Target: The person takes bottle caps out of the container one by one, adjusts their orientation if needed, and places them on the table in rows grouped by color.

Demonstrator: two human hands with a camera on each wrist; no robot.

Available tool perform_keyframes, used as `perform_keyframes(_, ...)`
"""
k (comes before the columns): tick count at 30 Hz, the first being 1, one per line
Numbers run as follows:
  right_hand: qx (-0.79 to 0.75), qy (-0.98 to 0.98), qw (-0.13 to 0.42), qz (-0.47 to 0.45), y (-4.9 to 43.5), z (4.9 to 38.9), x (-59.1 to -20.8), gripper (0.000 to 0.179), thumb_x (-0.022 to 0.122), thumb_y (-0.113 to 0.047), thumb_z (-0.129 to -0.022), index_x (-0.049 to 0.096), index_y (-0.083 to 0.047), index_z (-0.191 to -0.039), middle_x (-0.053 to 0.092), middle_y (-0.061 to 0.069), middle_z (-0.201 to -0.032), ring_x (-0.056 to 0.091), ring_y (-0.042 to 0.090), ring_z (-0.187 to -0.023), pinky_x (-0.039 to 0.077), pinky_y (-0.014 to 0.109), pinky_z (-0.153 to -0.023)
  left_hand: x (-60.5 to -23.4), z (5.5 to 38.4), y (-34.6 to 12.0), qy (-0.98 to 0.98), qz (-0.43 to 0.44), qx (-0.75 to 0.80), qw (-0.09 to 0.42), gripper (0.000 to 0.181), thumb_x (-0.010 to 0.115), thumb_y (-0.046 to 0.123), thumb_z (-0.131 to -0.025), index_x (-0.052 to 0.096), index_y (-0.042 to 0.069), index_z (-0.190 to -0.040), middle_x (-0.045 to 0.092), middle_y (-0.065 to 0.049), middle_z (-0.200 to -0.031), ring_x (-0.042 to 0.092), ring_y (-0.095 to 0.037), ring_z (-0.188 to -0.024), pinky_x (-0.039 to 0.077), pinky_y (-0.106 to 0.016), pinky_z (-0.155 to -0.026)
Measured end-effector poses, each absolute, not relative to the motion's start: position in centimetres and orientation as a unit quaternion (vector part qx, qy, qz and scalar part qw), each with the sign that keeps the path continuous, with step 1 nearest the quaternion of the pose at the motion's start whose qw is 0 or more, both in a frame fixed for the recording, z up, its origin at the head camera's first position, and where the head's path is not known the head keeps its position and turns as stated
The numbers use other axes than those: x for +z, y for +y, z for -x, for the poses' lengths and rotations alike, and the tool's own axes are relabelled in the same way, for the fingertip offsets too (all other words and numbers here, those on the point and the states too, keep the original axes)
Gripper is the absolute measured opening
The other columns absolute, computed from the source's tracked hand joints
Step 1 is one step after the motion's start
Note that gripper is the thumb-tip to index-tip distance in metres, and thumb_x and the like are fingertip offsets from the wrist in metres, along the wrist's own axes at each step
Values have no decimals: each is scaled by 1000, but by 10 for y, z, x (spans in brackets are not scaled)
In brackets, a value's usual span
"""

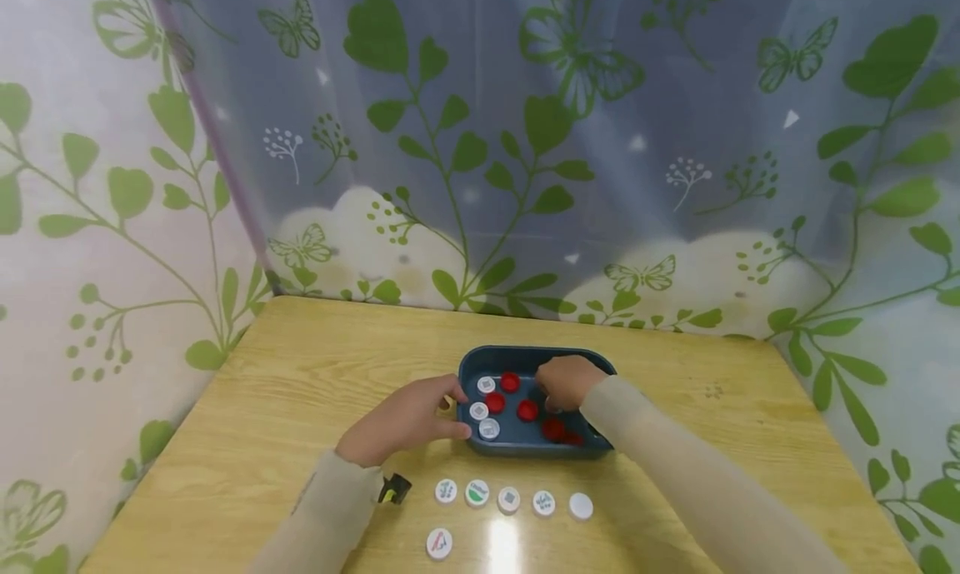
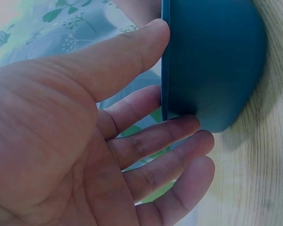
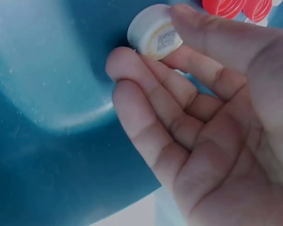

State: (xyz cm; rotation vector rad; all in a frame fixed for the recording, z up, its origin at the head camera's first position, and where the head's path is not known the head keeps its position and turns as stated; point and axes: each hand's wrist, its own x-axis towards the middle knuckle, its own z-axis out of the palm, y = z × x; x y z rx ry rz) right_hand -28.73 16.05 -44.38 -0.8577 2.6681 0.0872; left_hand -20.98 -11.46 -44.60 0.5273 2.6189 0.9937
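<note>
A dark blue plastic bin [image 1: 517, 451] sits on the wooden table with red bottle caps [image 1: 527, 410] and white bottle caps [image 1: 489, 428] inside. My left hand [image 1: 405, 420] is at its left end; in the left wrist view the thumb [image 2: 146, 42] rests at the rim and the loosely extended fingers [image 2: 151, 141] lie along the outer wall. Inside the bin's right half is my right hand [image 1: 567, 381]. The right wrist view shows it pinching a white bottle cap [image 3: 153, 30] between thumb and fingers, a square printed code on its top.
In front of the bin, a row of several white caps [image 1: 508, 500] lies on the table [image 1: 337, 332], with one more white cap [image 1: 438, 544] nearer me. Some carry printed logos. A leaf-patterned curtain [image 1: 480, 182] rises behind the table and along its sides.
</note>
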Motion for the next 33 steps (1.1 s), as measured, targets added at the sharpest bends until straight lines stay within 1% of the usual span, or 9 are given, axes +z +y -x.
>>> perform_keyframes(6,28,930,200,307,168,287,-431,19,71,-15,-98,62,-14,-81,58,-1,-74,49,17,-66,44,37,-67,-445,210,-115,912,-185,339,141,41,83,37,-89,66,18,-121,68,0,-122,61,-21,-110,53,-42,-92)
perform_keyframes(8,16,929,188,319,173,287,-426,9,67,-16,-99,67,-14,-91,65,-1,-84,57,18,-73,49,39,-73,-445,211,-115,912,-187,337,139,41,83,37,-89,66,18,-122,68,0,-122,62,-21,-111,53,-42,-92)
perform_keyframes(10,-11,932,141,334,176,284,-421,5,65,-17,-98,68,-15,-95,65,-2,-89,57,16,-75,50,38,-73,-445,213,-115,911,-190,338,137,41,83,37,-89,66,18,-122,68,0,-123,62,-20,-111,52,-42,-93)
perform_keyframes(13,-89,925,18,370,173,263,-412,12,64,-17,-92,71,-18,-102,63,-9,-93,54,8,-74,49,30,-69,-445,213,-114,908,-193,345,141,41,83,37,-89,65,18,-122,68,0,-123,61,-21,-111,52,-42,-93)
perform_keyframes(16,-182,877,-76,439,160,219,-407,18,66,-16,-86,71,-20,-102,58,-13,-91,49,4,-72,44,21,-65,-446,213,-115,906,-195,349,139,40,83,36,-89,65,18,-120,68,0,-121,61,-21,-109,52,-42,-92)
perform_keyframes(18,-203,841,-97,493,147,185,-409,17,68,-19,-88,72,-22,-104,57,-15,-90,49,2,-73,42,14,-65,-447,212,-117,907,-196,347,134,39,83,35,-89,65,17,-119,69,-1,-119,62,-21,-108,52,-42,-91)
perform_keyframes(23,-106,816,-43,567,127,130,-438,10,71,-34,-97,70,-26,-103,55,-17,-86,46,-3,-74,36,7,-66,-446,209,-118,912,-185,343,130,37,83,36,-89,65,19,-117,69,2,-118,62,-20,-108,53,-41,-89)
perform_keyframes(28,-74,834,32,545,124,122,-465,14,75,-35,-96,68,-27,-103,56,-20,-89,46,-6,-76,38,7,-67,-444,209,-117,912,-181,342,136,39,82,37,-90,65,19,-120,68,3,-120,62,-20,-110,53,-41,-89)
perform_keyframes(33,-90,844,48,526,124,122,-477,14,73,-37,-97,67,-27,-103,55,-21,-88,45,-6,-74,38,8,-65,-444,208,-115,911,-177,343,141,38,82,37,-90,65,20,-120,68,2,-120,62,-20,-110,53,-42,-90)
